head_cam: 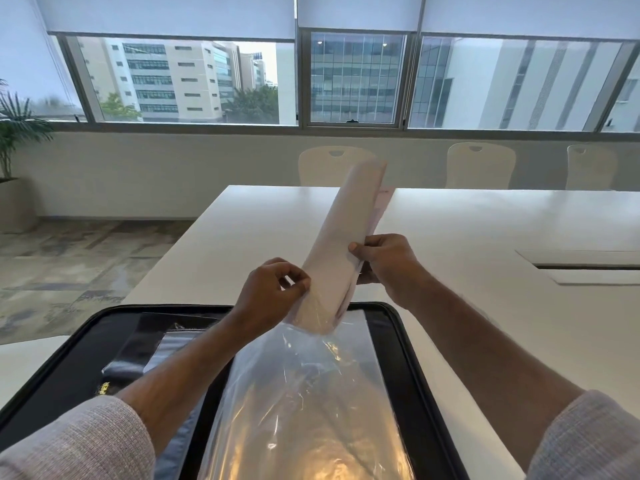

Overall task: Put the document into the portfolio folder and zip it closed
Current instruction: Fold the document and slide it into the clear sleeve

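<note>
**Both hands on the paper, feeding it into the clear sleeve**

So the left hand (273,289) is sitting closed into a pinch, thumb and fingertips squeezing the top edge of the clear plastic sleeve (304,393) right where it's meeting the paper. The other fingers are curling in loosely. The right hand (384,261) is wrapping around the right edge of the document (343,244), thumb lying on the front face and fingers tucked behind, so it's gripping pretty firmly and not open at all.

Counting stuff: two hands, one document (looks like a few sheets bowed together into a loose curve, can't tell how many), one sleeve, one black portfolio folder (69,368) lying open on the white table (485,230). Three pale chairs are standing along the far side of the table; the nearest one (329,164) is up around 12 o'clock. One potted plant (17,126) is hanging out at about 9 to 10 o'clock by the window.

As for where the document is: it's sitting between the two hands, with its bottom end poking into the mouth of the sleeve just below them, toward 6 o'clock. The rest is sticking up and leaning away toward 1 o'clock, above the tabletop. The sleeve is running from the hands back down to 6 o'clock, lying over the right half of the open folder. The folder's zipper edge is showing all round as a black rim, unzipped.
</note>
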The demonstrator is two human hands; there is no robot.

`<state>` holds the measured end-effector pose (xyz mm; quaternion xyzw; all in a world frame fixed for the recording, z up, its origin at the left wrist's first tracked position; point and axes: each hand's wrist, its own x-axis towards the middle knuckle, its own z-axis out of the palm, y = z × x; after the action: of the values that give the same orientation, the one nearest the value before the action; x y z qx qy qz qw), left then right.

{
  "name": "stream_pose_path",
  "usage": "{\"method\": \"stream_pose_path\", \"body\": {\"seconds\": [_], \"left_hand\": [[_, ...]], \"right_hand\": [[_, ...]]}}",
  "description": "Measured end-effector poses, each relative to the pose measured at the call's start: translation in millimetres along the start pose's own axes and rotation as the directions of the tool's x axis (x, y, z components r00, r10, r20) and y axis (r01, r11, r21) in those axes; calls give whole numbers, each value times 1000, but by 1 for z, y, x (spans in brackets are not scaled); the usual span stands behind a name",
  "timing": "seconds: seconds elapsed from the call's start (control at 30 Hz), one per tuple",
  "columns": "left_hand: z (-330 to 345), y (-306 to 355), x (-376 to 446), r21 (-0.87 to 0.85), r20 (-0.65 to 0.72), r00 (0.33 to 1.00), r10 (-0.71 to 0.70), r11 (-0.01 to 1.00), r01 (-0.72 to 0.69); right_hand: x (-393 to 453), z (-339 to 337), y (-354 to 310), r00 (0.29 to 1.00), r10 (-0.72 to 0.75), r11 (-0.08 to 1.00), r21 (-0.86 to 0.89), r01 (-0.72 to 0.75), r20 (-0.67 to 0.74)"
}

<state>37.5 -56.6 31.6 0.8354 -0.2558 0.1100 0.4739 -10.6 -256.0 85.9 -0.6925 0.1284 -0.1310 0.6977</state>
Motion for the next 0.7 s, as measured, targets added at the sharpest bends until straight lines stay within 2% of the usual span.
{"method": "stream_pose_path", "body": {"seconds": [0.2,0.27,0.33,0.5,0.7], "left_hand": [[3,4,-2,-4,33,999,-10,1000,10],[5,7,-1,-5,13,999,31,999,-31],[7,9,2,8,-11,998,63,998,-63],[9,6,6,36,-35,998,43,998,-42],[11,6,8,52,-48,999,19,999,-17]], "right_hand": [[8,-4,0,958,-34,975,199,94,-286],[10,-4,0,952,-14,963,251,94,-305],[9,-2,1,971,11,972,231,46,-241],[0,1,2,999,37,999,17,-37,7],[-6,6,-1,990,23,942,-334,26,143]]}}
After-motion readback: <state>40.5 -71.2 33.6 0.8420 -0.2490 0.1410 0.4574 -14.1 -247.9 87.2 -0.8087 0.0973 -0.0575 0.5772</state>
